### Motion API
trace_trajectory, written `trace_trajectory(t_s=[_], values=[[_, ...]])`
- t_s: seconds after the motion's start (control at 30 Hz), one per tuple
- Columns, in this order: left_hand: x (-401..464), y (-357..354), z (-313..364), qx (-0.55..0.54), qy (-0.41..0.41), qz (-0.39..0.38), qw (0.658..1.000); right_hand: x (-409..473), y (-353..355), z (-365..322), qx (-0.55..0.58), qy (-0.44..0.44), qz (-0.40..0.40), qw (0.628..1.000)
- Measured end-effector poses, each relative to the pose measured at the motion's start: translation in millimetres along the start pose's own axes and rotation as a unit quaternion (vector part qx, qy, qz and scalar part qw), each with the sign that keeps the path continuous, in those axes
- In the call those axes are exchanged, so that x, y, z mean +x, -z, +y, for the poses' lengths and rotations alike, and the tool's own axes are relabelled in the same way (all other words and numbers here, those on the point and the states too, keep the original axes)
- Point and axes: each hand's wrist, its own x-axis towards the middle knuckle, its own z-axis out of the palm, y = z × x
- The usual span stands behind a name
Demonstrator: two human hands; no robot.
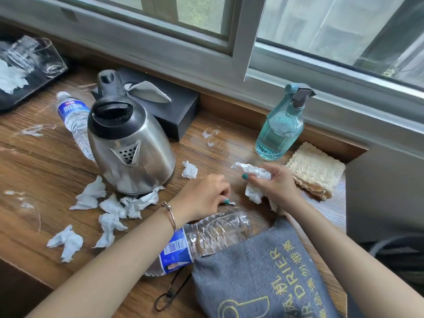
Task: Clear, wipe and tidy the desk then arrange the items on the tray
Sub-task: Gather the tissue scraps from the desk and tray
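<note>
crumpled white tissues (110, 216) strewn on wooden desk (34, 161), black tray (27, 88) far left

Your arms are bare, no sleeves in view. Left hand (204, 196): thin rose-gold bangle (169, 214) just behind it at the wrist, small bead ends on top. Teal polish on your nails, both left and right hand (275, 187). No rings visible.

Kettle (128, 143) amid scattered tissues (89, 196)
</note>
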Motion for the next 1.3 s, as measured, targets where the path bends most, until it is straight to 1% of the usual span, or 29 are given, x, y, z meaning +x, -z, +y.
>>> trace_trajectory(t_s=[0.03,0.07,0.1,0.17,0.2,0.27,0.33,0.4,0.47,0.53,0.63,0.77,0.83,0.93,1.0,1.03,1.1,1.17,1.3], values=[[-3.1,2.1,-0.5,-0.012,0.011,0.003,1.0,4.4,-2.7,-1.5,0.001,0.003,-0.003,1.0],[-8.1,5.3,-2.2,-0.048,0.035,0.008,0.998,9.0,-5.2,-3.6,0.007,0.006,-0.007,1.0],[-15.0,9.2,-4.9,-0.107,0.067,0.016,0.992,14.0,-8.1,-6.7,0.014,0.011,-0.013,1.0],[-33.9,17.6,-12.2,-0.219,0.123,0.051,0.967,26.2,-17.4,-15.5,0.016,0.029,-0.031,0.999],[-45.5,21.1,-16.1,-0.256,0.148,0.072,0.953,32.6,-25.2,-21.8,0.009,0.044,-0.039,0.998],[-70.1,26.0,-23.6,-0.298,0.183,0.1,0.932,45.4,-45.4,-34.4,-0.005,0.07,-0.063,0.996],[-93.5,27.5,-29.7,-0.319,0.196,0.105,0.921,54.5,-66.8,-43.8,-0.018,0.107,-0.091,0.99],[-113.5,26.1,-34.1,-0.352,0.215,0.105,0.905,59.0,-83.0,-47.2,-0.066,0.157,-0.116,0.979],[-130.6,22.6,-40.0,-0.363,0.245,0.115,0.892,59.7,-94.2,-47.0,-0.112,0.182,-0.165,0.963],[-141.7,18.5,-45.3,-0.355,0.267,0.12,0.888,59.0,-96.5,-43.0,-0.14,0.192,-0.189,0.953],[-157.1,17.1,-50.9,-0.354,0.279,0.143,0.881,58.4,-100.6,-37.7,-0.183,0.225,-0.18,0.94],[-174.6,27.8,-51.1,-0.38,0.279,0.191,0.861,59.3,-100.1,-41.8,-0.216,0.226,-0.195,0.93],[-185.7,33.7,-52.2,-0.376,0.291,0.236,0.847,60.7,-95.9,-45.7,-0.22,0.188,-0.201,0.936],[-205.9,39.1,-58.4,-0.367,0.298,0.306,0.826,57.5,-87.9,-63.0,-0.197,0.104,-0.208,0.952],[-217.7,40.6,-66.7,-0.362,0.298,0.313,0.826,51.9,-83.2,-79.9,-0.188,0.1,-0.212,0.954],[-222.2,41.0,-71.5,-0.36,0.295,0.306,0.831,48.1,-81.6,-89.9,-0.186,0.097,-0.209,0.955],[-227.0,42.0,-82.6,-0.361,0.286,0.275,0.844,37.3,-81.5,-109.9,-0.141,0.077,-0.202,0.966],[-227.5,42.9,-98.0,-0.365,0.26,0.249,0.858,26.1,-89.1,-126.3,-0.107,0.063,-0.194,0.973],[-220.4,43.2,-133.2,-0.372,0.203,0.213,0.88,9.5,-118.4,-142.3,-0.119,0.028,-0.167,0.978]])
